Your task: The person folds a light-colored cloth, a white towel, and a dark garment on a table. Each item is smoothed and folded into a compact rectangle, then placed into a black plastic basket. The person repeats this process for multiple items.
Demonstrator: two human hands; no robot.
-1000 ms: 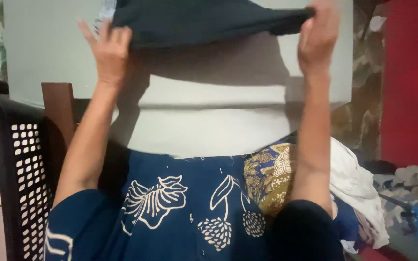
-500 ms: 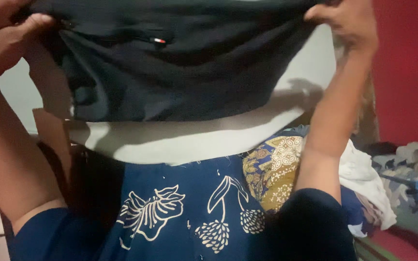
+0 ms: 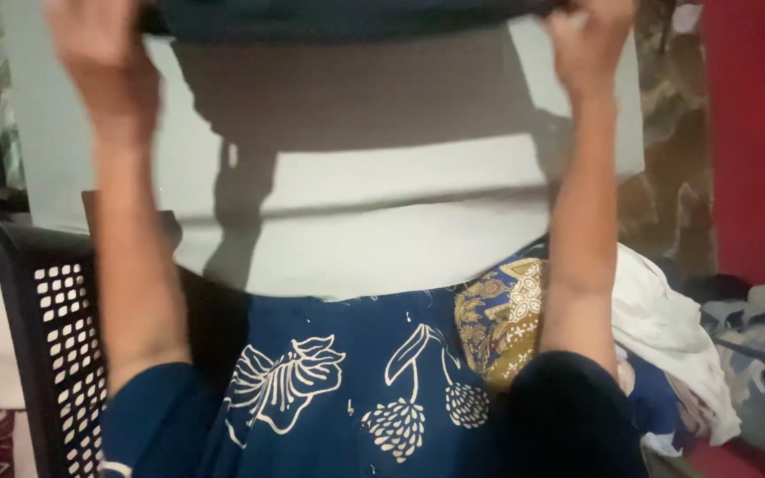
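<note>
Both arms were raised, and a dark garment (image 3: 338,18) was stretched between the hands along the very top edge of the head view, in front of a pale grey wall panel (image 3: 400,221). Only its lower strip showed, so its kind could not be told beyond a dark, thin cloth.

The left hand (image 3: 104,57) was blurred. It sat at the garment's left end, and its grip seemed closed on the cloth, though the fingers could not be made out. The right hand (image 3: 591,40) held a firm, narrow grip, pinching the right end in a fist.

The cloth looked light and soft. It hung limp without sagging much under its own weight, and it appeared neither fragile nor slippery. It would likely go slack and crumple wherever it was not pulled taut, so the two outer ends, where the hands already were, seemed the sensible places to hold.

Its long axis ran level from left to right, spread flat toward the wearer of the camera. Its cast shadow (image 3: 356,88) fell on the panel just below.

Beneath lay a navy floral cloth (image 3: 338,372), a blue and gold patterned cloth (image 3: 498,319) and a white cloth (image 3: 666,336), with a black perforated basket (image 3: 55,354) at the left.
</note>
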